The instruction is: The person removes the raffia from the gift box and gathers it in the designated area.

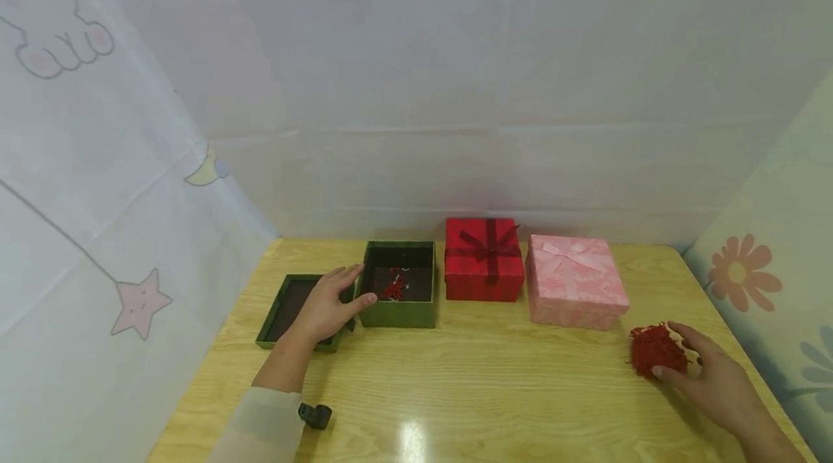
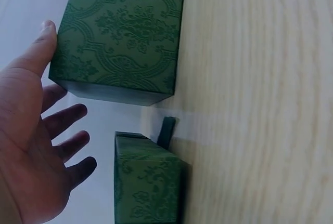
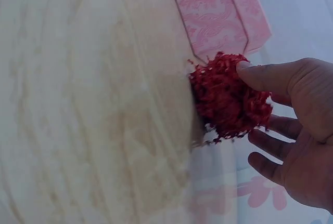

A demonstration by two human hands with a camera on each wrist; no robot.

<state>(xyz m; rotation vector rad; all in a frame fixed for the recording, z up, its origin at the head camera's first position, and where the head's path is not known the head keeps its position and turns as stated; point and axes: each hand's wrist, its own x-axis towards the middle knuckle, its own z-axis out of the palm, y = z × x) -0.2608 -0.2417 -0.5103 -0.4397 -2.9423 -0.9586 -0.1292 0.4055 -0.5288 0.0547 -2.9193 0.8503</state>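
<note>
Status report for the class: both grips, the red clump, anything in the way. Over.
Left grip at green box, fingers spread. Right grip holds red clump. Pink box and red box between clump and green box, perhaps obstructing.

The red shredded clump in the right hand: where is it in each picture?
Head: red clump at the lower right, in the right hand.
Left wrist: not in it.
Right wrist: just right of centre, below the pink box.
Shared landmark: wooden tabletop, in all three.

The shreds (image 3: 229, 99) are red, the box (image 2: 119, 31) floral green, perhaps black inside.
</note>
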